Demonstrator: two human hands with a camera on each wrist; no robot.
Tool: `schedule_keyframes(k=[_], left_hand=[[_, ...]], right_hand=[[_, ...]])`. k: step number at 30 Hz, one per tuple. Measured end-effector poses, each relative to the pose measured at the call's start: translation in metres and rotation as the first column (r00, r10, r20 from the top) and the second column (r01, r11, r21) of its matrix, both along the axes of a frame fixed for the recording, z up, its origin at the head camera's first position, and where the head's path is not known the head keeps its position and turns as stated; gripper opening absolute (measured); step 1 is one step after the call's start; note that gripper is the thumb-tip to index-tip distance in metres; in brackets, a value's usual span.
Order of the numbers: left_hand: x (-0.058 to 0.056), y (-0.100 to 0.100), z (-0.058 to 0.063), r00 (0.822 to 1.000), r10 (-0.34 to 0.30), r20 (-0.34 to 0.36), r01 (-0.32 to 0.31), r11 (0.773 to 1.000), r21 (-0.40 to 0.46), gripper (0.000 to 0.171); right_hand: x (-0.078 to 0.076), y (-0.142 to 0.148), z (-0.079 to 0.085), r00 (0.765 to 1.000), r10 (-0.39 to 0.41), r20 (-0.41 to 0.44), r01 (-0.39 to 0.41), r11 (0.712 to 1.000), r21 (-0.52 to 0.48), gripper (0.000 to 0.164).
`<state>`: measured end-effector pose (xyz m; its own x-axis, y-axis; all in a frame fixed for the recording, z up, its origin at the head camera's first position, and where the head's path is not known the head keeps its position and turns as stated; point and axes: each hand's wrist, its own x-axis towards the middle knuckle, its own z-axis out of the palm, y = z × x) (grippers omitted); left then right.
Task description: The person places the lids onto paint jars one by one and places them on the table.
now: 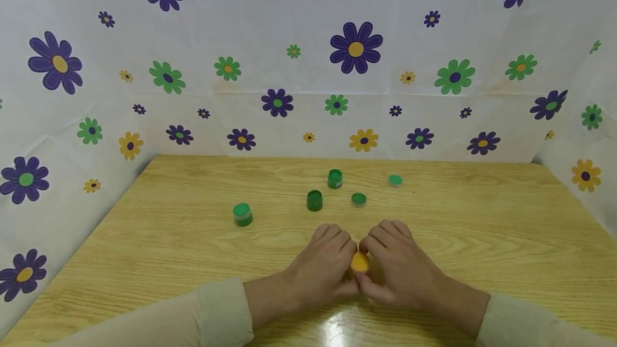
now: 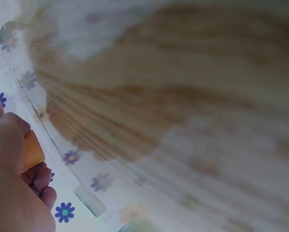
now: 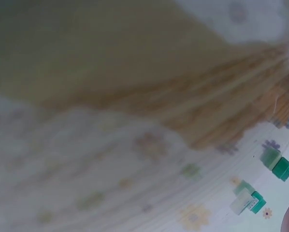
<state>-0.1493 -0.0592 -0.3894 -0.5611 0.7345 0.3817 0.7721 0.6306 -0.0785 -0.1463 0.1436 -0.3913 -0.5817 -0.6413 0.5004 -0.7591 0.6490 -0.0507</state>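
Both hands meet near the front of the wooden table [image 1: 193, 250] around a small yellow paint jar [image 1: 359, 262]. My left hand [image 1: 323, 264] grips it from the left with curled fingers, its thumb on the near side. From the right, my right hand [image 1: 402, 269] pinches the same jar, thumb and fingers at its edge. The yellow top faces up between them, while the hands cover most of its sides. In the left wrist view the orange-yellow jar [image 2: 33, 151] shows between the thumb and fingers.
Beyond the hands stand two open green paint jars [image 1: 315, 201] [image 1: 335, 179]. Two green lids [image 1: 359, 200] [image 1: 395, 180] lie to their right. A green jar with its lid on [image 1: 243, 215] stands farther left. Flower-patterned cloth [image 1: 308, 74] hangs behind the table.
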Motion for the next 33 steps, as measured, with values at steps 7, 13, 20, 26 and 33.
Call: schedule_keyframes(k=[7, 13, 20, 26, 33], left_hand=[[0.0, 0.0, 0.002, 1.0, 0.001, 0.002, -0.001, 1.0, -0.005, 0.033], [0.0, 0.0, 0.004, 1.0, -0.018, 0.017, 0.018, 1.0, 0.015, 0.033], [0.001, 0.0, 0.009, 0.997, -0.016, 0.069, 0.015, 1.0, 0.014, 0.031], [0.003, -0.002, 0.014, 0.991, -0.01, 0.136, 0.016, 0.999, -0.041, 0.035], [0.004, -0.007, 0.015, 0.974, 0.0, 0.226, 0.031, 0.991, -0.133, 0.035]], right_hand=[[0.0, 0.0, 0.002, 1.0, -0.005, 0.0, 0.005, 1.0, -0.012, 0.026], [0.0, 0.0, 0.005, 1.0, 0.002, -0.005, -0.002, 1.0, -0.002, 0.027], [0.0, -0.001, 0.008, 0.997, 0.045, -0.058, -0.044, 0.999, 0.016, 0.026], [0.002, -0.005, 0.007, 0.999, 0.046, 0.016, -0.046, 0.999, 0.029, 0.025], [0.009, -0.009, 0.006, 0.98, 0.002, 0.198, -0.005, 1.0, 0.011, 0.023]])
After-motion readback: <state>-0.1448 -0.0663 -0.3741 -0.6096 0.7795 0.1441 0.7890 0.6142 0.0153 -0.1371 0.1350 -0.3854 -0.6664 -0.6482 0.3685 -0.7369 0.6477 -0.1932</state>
